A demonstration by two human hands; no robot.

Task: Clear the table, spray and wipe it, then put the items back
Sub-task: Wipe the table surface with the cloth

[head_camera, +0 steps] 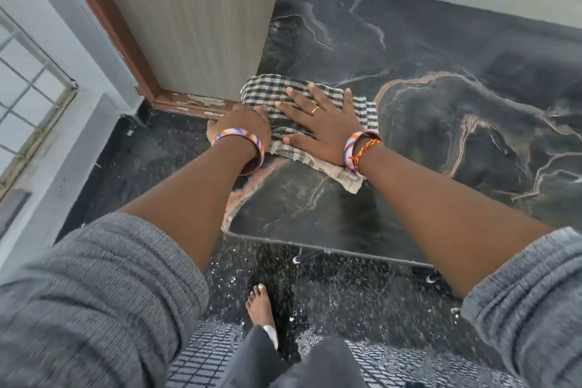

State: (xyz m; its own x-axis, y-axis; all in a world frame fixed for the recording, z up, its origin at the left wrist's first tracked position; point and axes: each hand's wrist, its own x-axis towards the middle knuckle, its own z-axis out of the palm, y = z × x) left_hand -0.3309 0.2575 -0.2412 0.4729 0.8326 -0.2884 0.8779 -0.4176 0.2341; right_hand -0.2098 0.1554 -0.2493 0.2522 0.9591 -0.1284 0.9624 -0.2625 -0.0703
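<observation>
A black-and-white checked cloth (274,91) lies folded on the dark marble table (441,79), near its left edge. My right hand (318,123) presses flat on the cloth with the fingers spread. My left hand (242,126) is at the cloth's left end, at the table's edge; its fingers are curled over that end and mostly hidden. No other item stands on the table top in view.
A wooden door (195,19) with a brown frame stands just left of the table. A window (28,98) is at the far left. The floor (151,161) below is dark and speckled. My bare foot (261,305) stands near the table's front edge.
</observation>
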